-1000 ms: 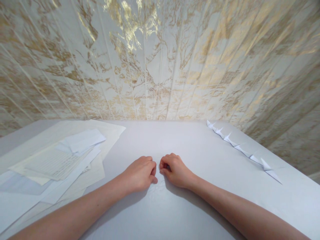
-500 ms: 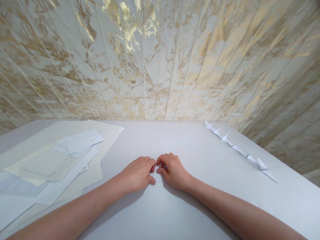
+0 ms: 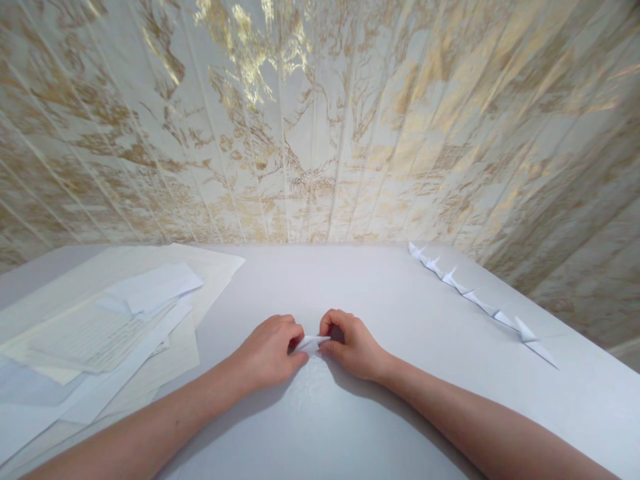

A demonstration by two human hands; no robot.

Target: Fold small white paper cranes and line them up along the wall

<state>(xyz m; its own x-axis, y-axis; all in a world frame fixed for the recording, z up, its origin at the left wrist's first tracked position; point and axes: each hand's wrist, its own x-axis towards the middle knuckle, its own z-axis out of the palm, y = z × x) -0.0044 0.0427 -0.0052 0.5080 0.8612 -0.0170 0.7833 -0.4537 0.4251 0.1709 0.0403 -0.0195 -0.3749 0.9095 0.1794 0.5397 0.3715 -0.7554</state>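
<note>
Between my two hands, just above the middle of the white table [image 3: 320, 427], is a small piece of folded white paper [image 3: 311, 344]. My left hand [image 3: 277, 343] pinches its left end between thumb and bent fingers. At the other end, the thumb and fingers of my right hand [image 3: 350, 343] close on its pointed tip. The paper's ends are partly hidden by my fingertips.
On the right, a diagonal row of several folded white paper figures [image 3: 475, 300] runs along the table edge. Loose white and cream paper sheets [image 3: 110, 333] overlap on the left. Behind the table rises a white curtain [image 3: 310, 133] with a gold pattern.
My hands have drawn slightly apart, and the folded paper now shows between them. My left fingers have closed in on it. The view has shifted a little.
</note>
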